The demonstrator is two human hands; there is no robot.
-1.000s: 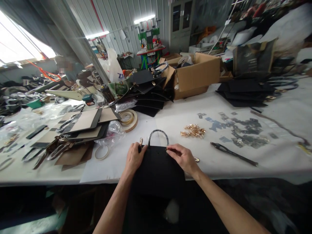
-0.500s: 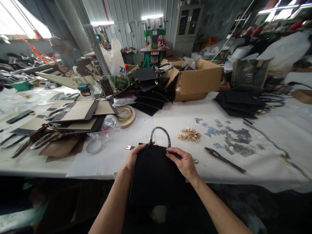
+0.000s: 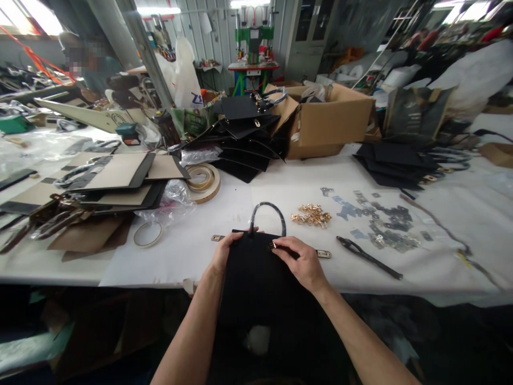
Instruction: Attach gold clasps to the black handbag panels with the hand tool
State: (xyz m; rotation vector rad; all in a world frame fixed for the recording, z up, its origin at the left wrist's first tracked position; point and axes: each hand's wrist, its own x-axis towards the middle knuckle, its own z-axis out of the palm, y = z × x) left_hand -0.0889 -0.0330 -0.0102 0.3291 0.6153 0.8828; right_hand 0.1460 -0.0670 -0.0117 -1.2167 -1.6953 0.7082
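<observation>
A black handbag panel [image 3: 256, 278] with a plastic-wrapped loop handle [image 3: 267, 205] leans against the table's front edge before me. My left hand [image 3: 225, 251] grips its upper left edge, thumb on the front and fingers behind. Between thumb and fingertips, my right hand [image 3: 298, 259] pinches a small gold metal fitting [image 3: 274, 245] against the panel, just below the handle's right end. Strap ends with gold plates stick out at both sides, the right strap end [image 3: 324, 254] beside my right hand. Beyond that hand lies a pile of gold fittings [image 3: 311, 215].
Flat metal plates [image 3: 395, 224] are scattered to the right, behind a black hand tool [image 3: 368, 258]. Stacked bag panels [image 3: 116, 171] and tape rolls [image 3: 202, 179] lie left. Black panels [image 3: 244, 155] and a cardboard box [image 3: 331, 123] stand at the back. A person [image 3: 90, 69] is far left.
The view has tipped down and shifted slightly. My right hand still pinches the gold fitting at the panel, its fingers a little lifted and turned. The left hand keeps its hold.
</observation>
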